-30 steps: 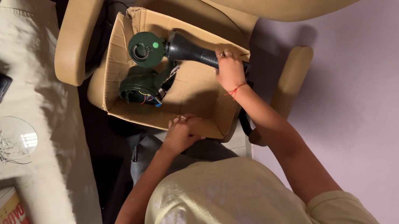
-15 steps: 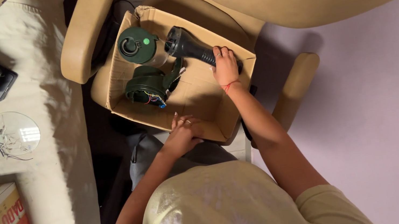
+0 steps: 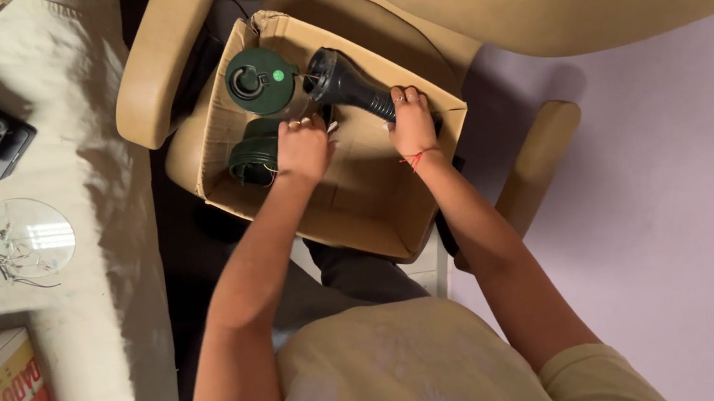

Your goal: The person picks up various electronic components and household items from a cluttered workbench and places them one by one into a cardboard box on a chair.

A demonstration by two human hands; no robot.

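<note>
Head view: open cardboard box [image 3: 357, 200] sits on the seat of a tan armchair [image 3: 167, 67]. Right hand [image 3: 412, 119] is clenched around the handle of a black hair dryer [image 3: 346, 83] at the box's far side. Left hand [image 3: 302, 147] rests inside the box on a dark green coiled cord [image 3: 253, 155]; whether it grips, cannot tell. A round green part [image 3: 260, 81] lies in the far left corner.

black dryer-like tool [image 3: 349, 86], tilted, in box [image 3: 357, 200]

Inside the cardboard box [image 3: 379, 216], the right hand [image 3: 413, 122] is gripping the black handle [image 3: 353, 86] while the left hand [image 3: 303, 146] is touching the green part [image 3: 255, 154].
</note>
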